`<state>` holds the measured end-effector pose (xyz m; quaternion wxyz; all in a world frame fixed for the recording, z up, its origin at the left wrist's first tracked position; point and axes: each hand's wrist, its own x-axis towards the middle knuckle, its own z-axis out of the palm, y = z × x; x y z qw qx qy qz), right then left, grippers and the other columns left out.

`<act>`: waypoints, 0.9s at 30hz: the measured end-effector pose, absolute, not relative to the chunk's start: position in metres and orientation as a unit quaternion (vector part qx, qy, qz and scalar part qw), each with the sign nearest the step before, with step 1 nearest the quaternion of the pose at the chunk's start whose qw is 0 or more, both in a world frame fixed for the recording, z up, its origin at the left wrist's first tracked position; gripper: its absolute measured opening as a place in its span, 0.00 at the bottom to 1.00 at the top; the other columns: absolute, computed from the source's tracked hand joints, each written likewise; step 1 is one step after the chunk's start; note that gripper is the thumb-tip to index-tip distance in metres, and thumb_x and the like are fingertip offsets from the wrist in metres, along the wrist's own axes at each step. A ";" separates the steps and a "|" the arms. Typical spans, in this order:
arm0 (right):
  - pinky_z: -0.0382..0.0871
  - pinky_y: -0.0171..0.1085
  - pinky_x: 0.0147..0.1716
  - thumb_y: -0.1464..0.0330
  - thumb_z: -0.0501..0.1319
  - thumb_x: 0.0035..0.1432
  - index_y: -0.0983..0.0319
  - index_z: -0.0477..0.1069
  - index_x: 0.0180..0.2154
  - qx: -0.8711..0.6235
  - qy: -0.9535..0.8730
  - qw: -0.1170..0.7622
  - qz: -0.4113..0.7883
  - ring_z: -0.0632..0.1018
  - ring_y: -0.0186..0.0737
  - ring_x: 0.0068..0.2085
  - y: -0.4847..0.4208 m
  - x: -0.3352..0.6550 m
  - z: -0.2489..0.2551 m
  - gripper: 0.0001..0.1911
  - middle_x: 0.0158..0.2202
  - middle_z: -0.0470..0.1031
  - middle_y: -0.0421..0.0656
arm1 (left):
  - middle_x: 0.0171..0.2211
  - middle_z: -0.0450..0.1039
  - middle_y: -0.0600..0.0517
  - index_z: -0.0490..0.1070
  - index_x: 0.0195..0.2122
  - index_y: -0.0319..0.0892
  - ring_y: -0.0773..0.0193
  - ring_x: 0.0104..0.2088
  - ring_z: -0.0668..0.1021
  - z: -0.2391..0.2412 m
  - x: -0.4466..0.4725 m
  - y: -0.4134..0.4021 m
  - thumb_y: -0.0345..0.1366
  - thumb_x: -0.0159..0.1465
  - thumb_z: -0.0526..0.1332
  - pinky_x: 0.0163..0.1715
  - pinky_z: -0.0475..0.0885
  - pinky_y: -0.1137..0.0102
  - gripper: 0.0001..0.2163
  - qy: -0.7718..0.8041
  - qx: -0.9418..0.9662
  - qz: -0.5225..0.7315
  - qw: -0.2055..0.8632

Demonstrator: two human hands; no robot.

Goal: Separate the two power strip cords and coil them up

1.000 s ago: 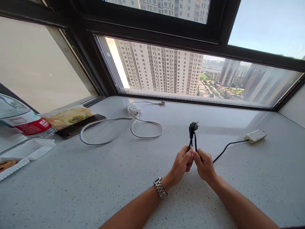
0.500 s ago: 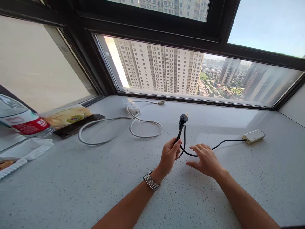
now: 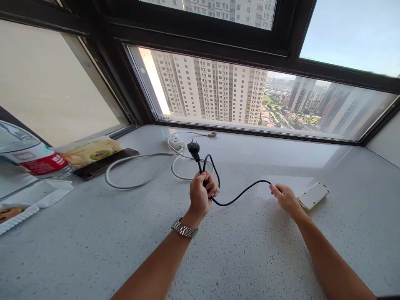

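My left hand (image 3: pixel 202 192), with a metal watch at the wrist, is closed around a gathered loop of black power cord (image 3: pixel 229 203). The cord's black plug (image 3: pixel 193 149) points up above that hand, prongs on top. Farther right, my right hand (image 3: pixel 285 199) pinches the same cord between thumb and fingers. Between the hands the cord sags, then rises in a curve. A white power strip (image 3: pixel 313 196) lies just beyond my right hand, which hides the end where the cord would meet it.
Behind my left hand a white cable (image 3: pixel 137 186) lies coiled beside a white socket block (image 3: pixel 176 143). At left are a phone (image 3: pixel 104 163), a yellow packet (image 3: pixel 93 151), a bottle with a red label (image 3: pixel 46 163) and a white tray (image 3: pixel 54 193). Windows border the speckled counter (image 3: pixel 131 250).
My left hand has moved left with the plug and cord. My right hand has gone from open to pinching the cord, farther right. The power strip has shifted left and turned.
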<state>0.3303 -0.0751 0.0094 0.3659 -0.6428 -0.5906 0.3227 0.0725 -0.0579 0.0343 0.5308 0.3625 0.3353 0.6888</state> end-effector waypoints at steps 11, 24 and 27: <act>0.71 0.39 0.40 0.51 0.53 0.60 0.59 0.70 0.45 -0.390 -0.486 0.639 0.451 0.73 0.40 0.42 -0.123 0.239 0.010 0.22 0.42 0.70 0.46 | 0.16 0.51 0.62 0.58 0.28 0.42 0.75 0.15 0.54 0.011 0.138 -0.103 0.53 0.59 0.56 0.14 0.52 0.78 0.18 0.355 0.523 0.516 0.579; 0.57 0.52 0.59 0.49 0.46 0.63 0.59 0.62 0.57 -0.426 -0.680 0.540 0.256 0.54 0.52 0.65 -0.141 0.241 0.009 0.29 0.64 0.52 0.51 | 0.23 0.66 0.55 0.68 0.29 0.40 0.68 0.24 0.66 0.018 0.134 -0.105 0.48 0.62 0.55 0.25 0.63 0.74 0.16 0.392 0.599 0.545 0.436; 0.62 0.52 0.55 0.48 0.47 0.62 0.60 0.66 0.52 -0.442 -0.704 0.521 0.194 0.60 0.53 0.62 -0.140 0.247 0.015 0.27 0.60 0.58 0.54 | 0.20 0.64 0.56 0.67 0.31 0.40 0.69 0.22 0.66 0.013 0.136 -0.108 0.49 0.63 0.54 0.23 0.63 0.74 0.16 0.365 0.607 0.539 0.456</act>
